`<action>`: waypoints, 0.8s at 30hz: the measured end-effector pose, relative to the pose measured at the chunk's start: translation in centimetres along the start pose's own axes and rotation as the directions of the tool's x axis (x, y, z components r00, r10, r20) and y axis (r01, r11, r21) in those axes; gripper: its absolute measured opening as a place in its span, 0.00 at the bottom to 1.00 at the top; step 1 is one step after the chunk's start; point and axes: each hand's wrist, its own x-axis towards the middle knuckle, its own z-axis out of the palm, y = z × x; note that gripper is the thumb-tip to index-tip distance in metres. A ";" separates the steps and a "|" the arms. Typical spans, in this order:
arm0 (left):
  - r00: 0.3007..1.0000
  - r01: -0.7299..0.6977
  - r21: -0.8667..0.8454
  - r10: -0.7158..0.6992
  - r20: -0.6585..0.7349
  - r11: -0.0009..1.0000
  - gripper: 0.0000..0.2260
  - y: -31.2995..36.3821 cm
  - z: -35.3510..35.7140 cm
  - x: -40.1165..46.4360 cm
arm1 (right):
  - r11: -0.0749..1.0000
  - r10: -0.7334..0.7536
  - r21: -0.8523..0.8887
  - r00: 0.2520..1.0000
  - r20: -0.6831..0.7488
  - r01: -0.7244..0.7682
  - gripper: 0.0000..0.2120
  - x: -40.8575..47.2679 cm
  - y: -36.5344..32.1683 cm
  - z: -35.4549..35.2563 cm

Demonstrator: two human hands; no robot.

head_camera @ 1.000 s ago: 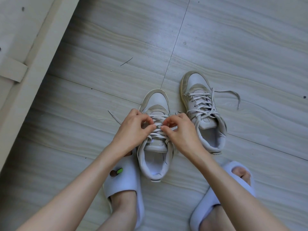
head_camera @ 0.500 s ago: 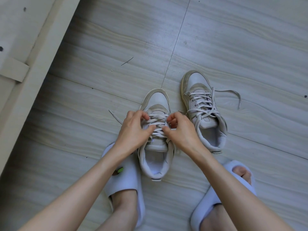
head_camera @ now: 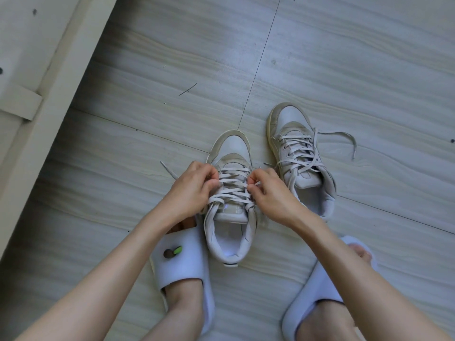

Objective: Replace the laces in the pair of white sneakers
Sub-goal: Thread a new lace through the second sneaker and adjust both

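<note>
Two worn white sneakers stand on the floor, toes pointing away. The near sneaker (head_camera: pixel 230 212) is between my hands. My left hand (head_camera: pixel 189 190) pinches its lace (head_camera: pixel 232 183) at the left eyelets. My right hand (head_camera: pixel 268 193) pinches the lace at the right eyelets. A loose lace end (head_camera: pixel 168 169) pokes out past my left hand. The far sneaker (head_camera: pixel 299 153) sits to the right, loosely laced, with one lace end (head_camera: pixel 344 139) trailing over the floor.
My feet wear white slides: one slide (head_camera: pixel 182 269) left of the near sneaker, the other slide (head_camera: pixel 327 279) at lower right. A pale wooden frame (head_camera: pixel 37 94) runs along the left. Grey wood-grain floor (head_camera: pixel 344 57) stretches beyond the shoes.
Both hands have drawn apart from the middle of the near sneaker's lacing to its two sides, uncovering the crossed lace rows.
</note>
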 end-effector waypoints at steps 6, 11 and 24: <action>0.998 -0.020 0.077 0.015 0.064 0.997 0.05 0.2 -0.7 0.3 | 0.998 0.028 -0.051 0.997 0.072 -0.025 0.05 0.6 -0.7 -1.1; 0.979 0.136 -0.104 -0.150 -0.140 0.985 0.13 0.6 1.1 -0.4 | 0.973 0.150 0.186 0.987 -0.051 -0.138 0.09 0.1 -1.4 -0.6; 0.937 0.258 -0.210 -0.297 -0.185 0.943 0.04 0.5 1.4 -1.5 | 0.962 0.247 0.169 0.945 -0.215 -0.213 0.09 -1.1 -0.9 1.4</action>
